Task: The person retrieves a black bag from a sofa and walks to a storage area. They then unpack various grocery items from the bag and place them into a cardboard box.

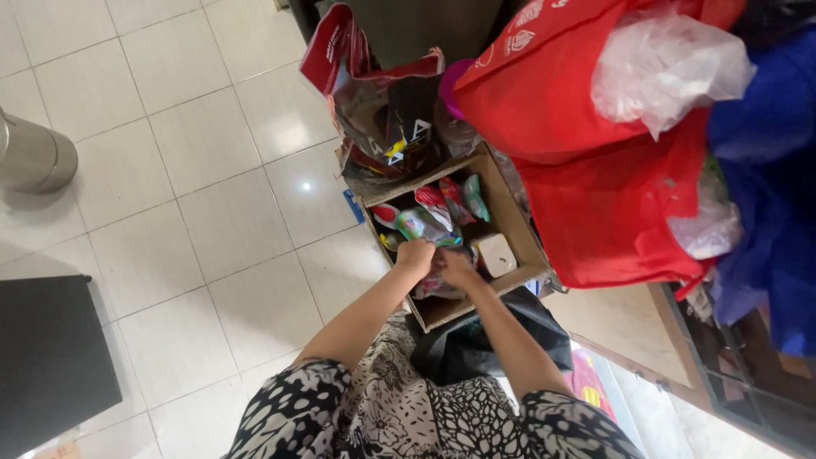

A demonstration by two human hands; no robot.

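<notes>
My left hand [416,255] & right hand [453,266] meet inside cardboard box [510,223], fingers curled on a colourful packet [421,226]. Can't tell how tight the grip is. Red bag [586,110] just beside.

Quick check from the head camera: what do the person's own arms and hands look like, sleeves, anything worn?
Both forearms are bare from the short sleeves down. The sleeves are black and white with a busy floral print. No gloves show on the left hand or right hand; rings or a watch cannot be made out.
</notes>
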